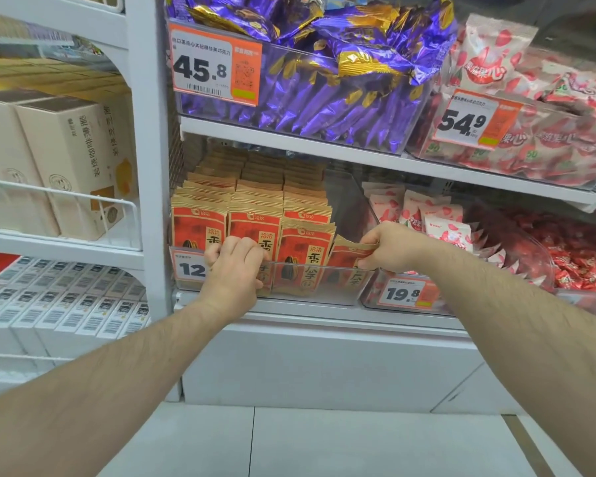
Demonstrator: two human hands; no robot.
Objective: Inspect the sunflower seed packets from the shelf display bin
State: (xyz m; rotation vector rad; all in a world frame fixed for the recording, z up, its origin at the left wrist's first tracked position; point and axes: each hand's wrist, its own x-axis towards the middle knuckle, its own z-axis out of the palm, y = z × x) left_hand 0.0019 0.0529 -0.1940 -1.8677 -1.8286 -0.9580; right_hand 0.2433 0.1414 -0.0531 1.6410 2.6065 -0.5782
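Both hands are already in the clear bin (324, 297) at mid-frame, the right hand (389, 247) pinching a tilted seed packet (346, 259) and the left hand (234, 266) curled over the front-row packets (200, 225), so inspection looks barely begun, none lifted out.

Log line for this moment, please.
left hand: fingers on front seed packets | right hand: pinching tilted packet | bin: stocked

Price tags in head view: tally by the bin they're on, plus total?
Purple candy bin tag, 45.8: 1
Upper pink-packet bin tag, 54.9: 1
Sunflower seed bin tag, partly hidden by the left hand: 1
Lower pink-packet bin tag, 19.8: 1
Total: 4
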